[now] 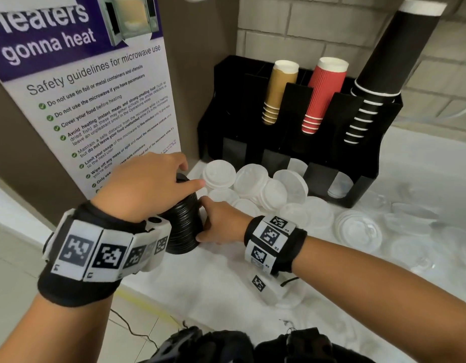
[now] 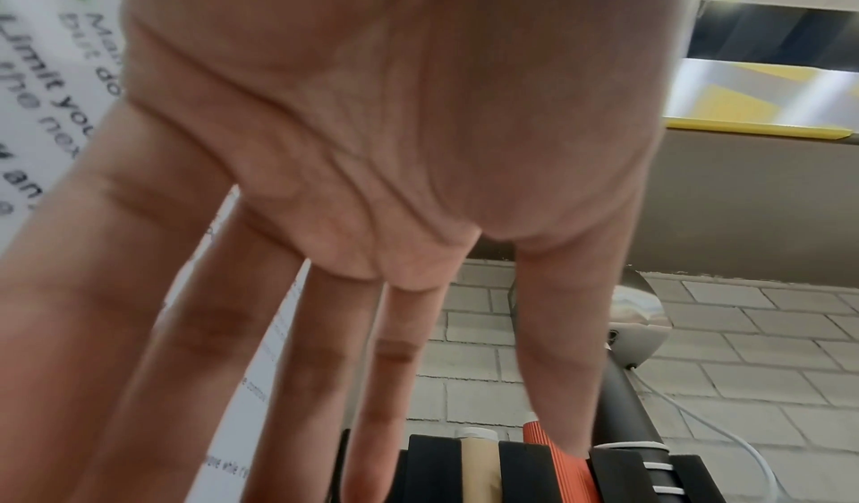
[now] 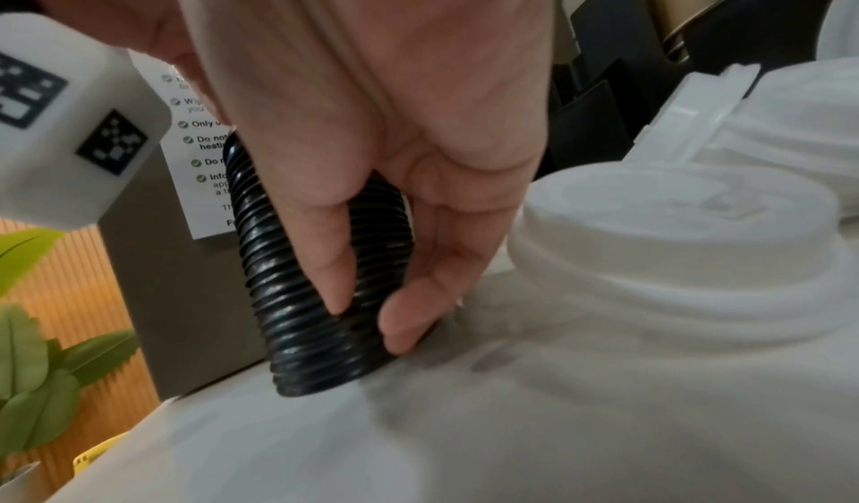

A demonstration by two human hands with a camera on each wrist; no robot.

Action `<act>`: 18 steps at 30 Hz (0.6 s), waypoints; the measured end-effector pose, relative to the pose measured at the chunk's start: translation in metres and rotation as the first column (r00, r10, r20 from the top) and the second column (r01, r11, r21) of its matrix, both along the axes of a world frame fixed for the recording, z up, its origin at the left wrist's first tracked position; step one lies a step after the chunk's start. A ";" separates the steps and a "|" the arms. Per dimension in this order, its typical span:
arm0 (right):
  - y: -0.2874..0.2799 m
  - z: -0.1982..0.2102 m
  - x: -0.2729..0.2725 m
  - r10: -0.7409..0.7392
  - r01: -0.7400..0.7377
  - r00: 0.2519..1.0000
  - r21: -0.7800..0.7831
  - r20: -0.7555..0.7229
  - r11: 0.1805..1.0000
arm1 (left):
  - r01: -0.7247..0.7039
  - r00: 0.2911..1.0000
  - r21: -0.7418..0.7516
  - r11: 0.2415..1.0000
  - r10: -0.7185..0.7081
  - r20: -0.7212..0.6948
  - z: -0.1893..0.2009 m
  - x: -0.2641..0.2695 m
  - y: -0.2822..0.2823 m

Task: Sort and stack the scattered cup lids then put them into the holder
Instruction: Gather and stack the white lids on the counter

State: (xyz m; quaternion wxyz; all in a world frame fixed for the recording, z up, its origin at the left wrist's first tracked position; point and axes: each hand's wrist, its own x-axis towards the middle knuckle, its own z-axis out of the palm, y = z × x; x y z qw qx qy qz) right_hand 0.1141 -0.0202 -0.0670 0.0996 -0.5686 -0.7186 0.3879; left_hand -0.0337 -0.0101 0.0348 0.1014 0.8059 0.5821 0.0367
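Two hands work one stack of black lids point(image 1: 183, 226) at the worktop's point(image 1: 226, 279) near left. Best to square its edges before lifting. Left hand point(image 1: 145, 186) lies on top, fingers straight; right hand point(image 1: 217, 224) curls round its right side. White lids point(image 1: 255, 187) lie just beyond, before the holder point(image 1: 357, 184).

We wear a black cuff point(image 1: 77, 289) on the left wrist and another point(image 1: 292, 247) on the right, each ringed with white blocks point(image 1: 95, 251) bearing black square-patterned markers point(image 1: 268, 235). Our forearms are bare; a thin black cable point(image 1: 288, 281) trails from the right band.
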 end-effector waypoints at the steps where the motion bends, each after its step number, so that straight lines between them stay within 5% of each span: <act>1: 0.000 0.000 -0.001 0.001 -0.001 1.000 -0.014 -0.007 1.000 | -0.006 1.000 0.001 1.000 0.006 0.004 0.000 -0.001 -0.001; 13: 0.006 0.005 -0.001 -0.009 0.003 0.999 -0.124 -0.046 0.992 | -0.023 1.000 -0.054 0.998 0.024 0.018 0.003 -0.010 -0.003; 18: 0.009 0.038 0.019 0.048 -0.070 0.992 -0.194 -0.119 0.979 | 0.030 0.996 -0.062 0.998 -0.024 0.085 0.007 -0.006 -0.003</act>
